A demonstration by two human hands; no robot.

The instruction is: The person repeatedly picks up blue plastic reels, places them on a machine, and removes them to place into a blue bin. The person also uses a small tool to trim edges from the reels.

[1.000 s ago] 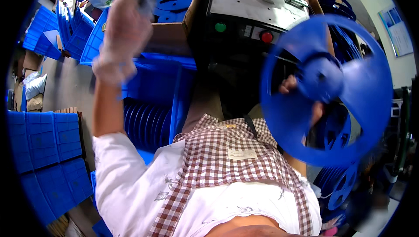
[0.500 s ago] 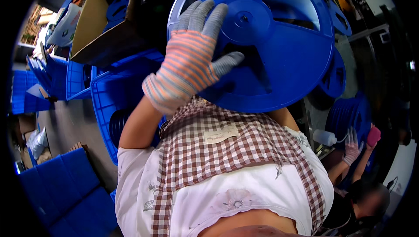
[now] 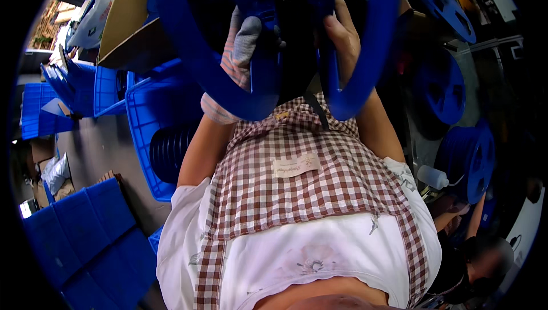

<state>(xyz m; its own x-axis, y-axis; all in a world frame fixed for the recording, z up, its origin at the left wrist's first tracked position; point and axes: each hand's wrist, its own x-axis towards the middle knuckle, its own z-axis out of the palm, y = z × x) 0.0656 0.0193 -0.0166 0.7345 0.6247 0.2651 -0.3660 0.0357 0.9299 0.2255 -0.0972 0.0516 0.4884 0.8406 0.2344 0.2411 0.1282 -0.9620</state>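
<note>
Two blue plastic reel flanges stand nearly edge-on in front of my chest, with a gap between them. My left hand [image 3: 238, 53], in a striped knit glove with grey fingertips, is closed on the left flange [image 3: 194, 41], its thumb beside the hub. On the other side, my bare right hand [image 3: 345, 39] grips the right flange [image 3: 374, 53] near its middle. Some fingers of both hands are hidden behind the blue plastic. The upper parts of both flanges run out of the picture.
Left of me are an open cardboard box [image 3: 128, 44] and a blue crate [image 3: 135, 121] holding dark ribbed discs [image 3: 171, 153]. A large blue bin [image 3: 85, 241] fills the lower left. At right stand stacked blue reels [image 3: 465, 161], a white squeeze bottle [image 3: 432, 177] and another person [image 3: 456, 224].
The blue disc that faced me has turned edge-on, and two separate flanges now show. My left hand went from lying spread over its face to gripping one. My right hand came into view.
</note>
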